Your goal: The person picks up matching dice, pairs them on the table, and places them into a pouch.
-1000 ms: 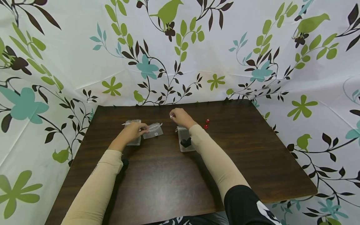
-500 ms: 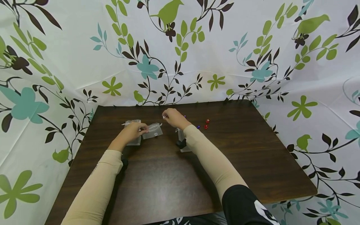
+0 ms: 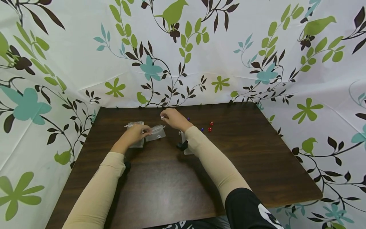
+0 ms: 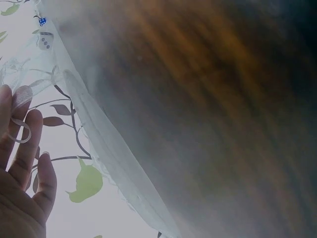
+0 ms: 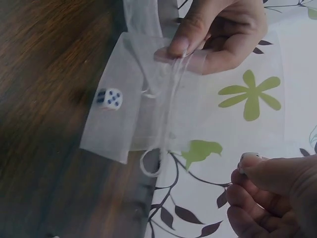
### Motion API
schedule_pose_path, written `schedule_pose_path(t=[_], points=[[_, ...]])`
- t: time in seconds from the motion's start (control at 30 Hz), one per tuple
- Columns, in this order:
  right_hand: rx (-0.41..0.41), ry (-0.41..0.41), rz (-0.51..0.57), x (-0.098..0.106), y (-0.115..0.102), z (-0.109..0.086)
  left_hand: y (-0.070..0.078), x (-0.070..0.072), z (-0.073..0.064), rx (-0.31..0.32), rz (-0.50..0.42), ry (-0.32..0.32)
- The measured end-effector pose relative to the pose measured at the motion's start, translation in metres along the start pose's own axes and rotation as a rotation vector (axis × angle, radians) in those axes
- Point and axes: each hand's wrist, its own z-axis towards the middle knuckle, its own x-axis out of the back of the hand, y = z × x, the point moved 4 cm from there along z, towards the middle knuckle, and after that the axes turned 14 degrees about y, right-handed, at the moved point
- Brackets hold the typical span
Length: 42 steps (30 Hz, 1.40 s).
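Note:
My left hand [image 3: 137,131] pinches the mouth of a small sheer drawstring bag [image 5: 106,131] between thumb and finger. A white die [image 5: 113,99] with dark pips shows through the bag's mesh. My right hand [image 3: 175,118], just right of the bag and a little higher, pinches another white die [image 5: 249,159] between thumb and fingertip. Under the left hand lies a second sheer bag [image 3: 138,143], partly covered. In the left wrist view, the left hand's fingers [image 4: 26,148] are at the bag's cord, and a white die [image 4: 45,40] appears above them.
Two red dice [image 3: 211,123] lie on the dark wooden table [image 3: 257,152] right of the right forearm. Two small blue dice [image 3: 202,129] are closer to that sleeve. Another sheer bag [image 3: 187,152] lies partly hidden beneath the right forearm. Patterned cloth [image 3: 194,86] hangs behind the table.
My right hand has moved left toward the bag, carrying the white die. The blue dice have come into sight beside the forearm, which now covers more of the bag below. My left hand stays put.

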Motion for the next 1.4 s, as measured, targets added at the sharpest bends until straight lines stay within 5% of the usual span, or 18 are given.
schedule_pose_path(t=[0.63,0.97,1.23,1.4], points=[[0.063,-0.037,-0.004,-0.005,-0.017,0.002,0.002,-0.004,0.001,0.014,-0.006,-0.009],[0.083,-0.036,0.016,-0.012,-0.006,-0.005,0.001,-0.002,-0.001,0.036,-0.024,-0.005],[0.14,-0.162,-0.026,-0.036,0.007,-0.009,0.003,-0.001,-0.001,0.048,-0.018,-0.025],[0.158,-0.16,-0.055,-0.043,0.011,-0.011,0.002,0.0,-0.002,0.045,-0.029,-0.017]])
